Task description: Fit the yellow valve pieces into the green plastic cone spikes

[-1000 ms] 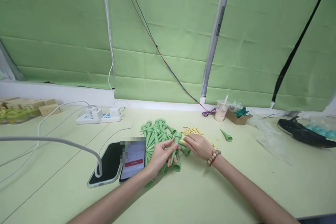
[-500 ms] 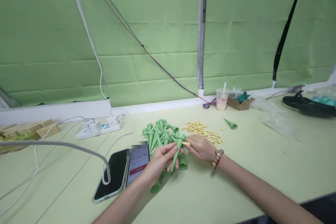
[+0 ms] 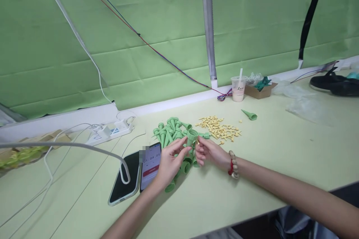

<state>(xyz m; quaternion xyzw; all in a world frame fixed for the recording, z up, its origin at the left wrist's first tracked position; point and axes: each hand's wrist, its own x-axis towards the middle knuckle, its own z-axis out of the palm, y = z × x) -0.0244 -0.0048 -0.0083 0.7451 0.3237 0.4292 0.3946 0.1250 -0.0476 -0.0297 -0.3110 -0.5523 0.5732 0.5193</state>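
Observation:
My left hand [image 3: 170,161] grips a green plastic cone spike [image 3: 191,139] by its shaft, wide end up. My right hand [image 3: 208,152], with a bead bracelet at the wrist, pinches a small yellow piece [image 3: 198,142] right against the spike's open top. Both hands hover over a pile of the same green spikes [image 3: 170,134] on the table. A scatter of small yellow pieces [image 3: 219,128] lies just right of the pile.
Two phones [image 3: 138,172] lie left of my hands, one showing a timer, under a grey cable [image 3: 84,147]. A power strip [image 3: 110,132] sits behind. A drink cup [image 3: 238,88], a cardboard box [image 3: 260,89], a lone green spike [image 3: 249,114] and plastic bags are at the right.
The camera has tilted and shifted. My right hand has brought the yellow piece up to the spike's top, and my left hand has raised the spike more upright.

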